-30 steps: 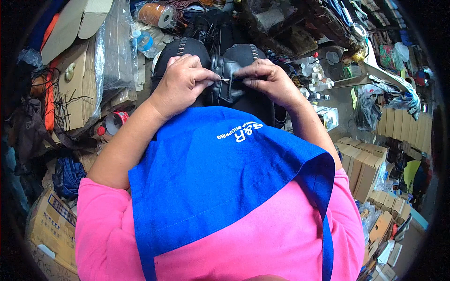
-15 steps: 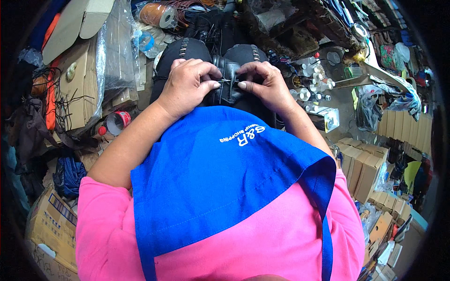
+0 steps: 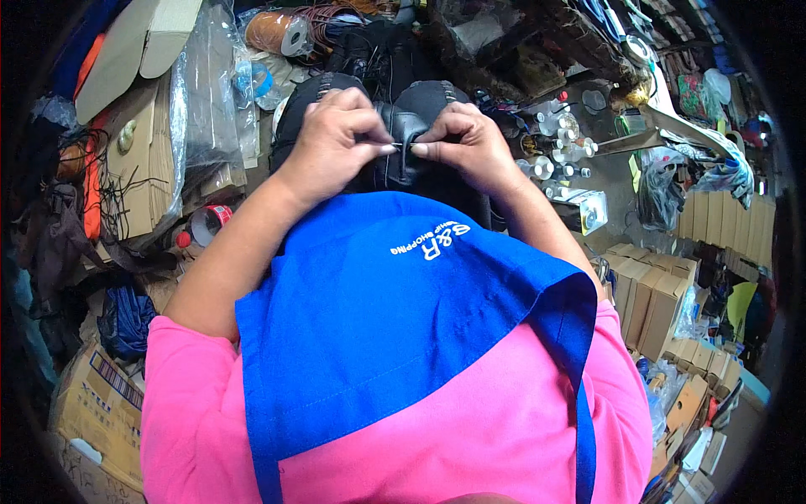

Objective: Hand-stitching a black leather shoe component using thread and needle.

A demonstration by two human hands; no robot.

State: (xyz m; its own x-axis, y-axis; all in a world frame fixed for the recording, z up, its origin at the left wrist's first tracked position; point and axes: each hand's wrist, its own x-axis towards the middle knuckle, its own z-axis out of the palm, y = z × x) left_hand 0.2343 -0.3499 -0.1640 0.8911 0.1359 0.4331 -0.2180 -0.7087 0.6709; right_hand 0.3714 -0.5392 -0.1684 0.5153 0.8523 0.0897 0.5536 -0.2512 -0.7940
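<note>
At the far left I see an orange strip (image 3: pixel 89 189) hanging beside dark cords, with a yellowish cardboard box (image 3: pixel 102 403) below it and a crumpled blue bag (image 3: pixel 128 317) just above the box. Next come upright sheets of cardboard (image 3: pixel 143 176), then clear plastic wrap (image 3: pixel 206 113) and, lower down, a bottle with a red label (image 3: pixel 216 220). A spool of orange thread (image 3: pixel 270 32) lies at the top.

Toward the middle I find the left hand (image 3: pixel 340 139), its thumb and forefinger pinched together on a thin pale strand (image 3: pixel 399 144); it is too small for me to tell needle from thread. The strand sits over a black leather piece (image 3: pixel 406 126), which rests on the lap between the knees, above the blue apron (image 3: pixel 369 328). Opposite, the right hand (image 3: pixel 466 149) has thumb and forefinger close together at the leather; I cannot tell whether they grip anything.

Farther right, I see a cluster of clear bottles (image 3: pixel 561 139), a clear box (image 3: pixel 593 212) and stacked brown cartons (image 3: pixel 651 294).
</note>
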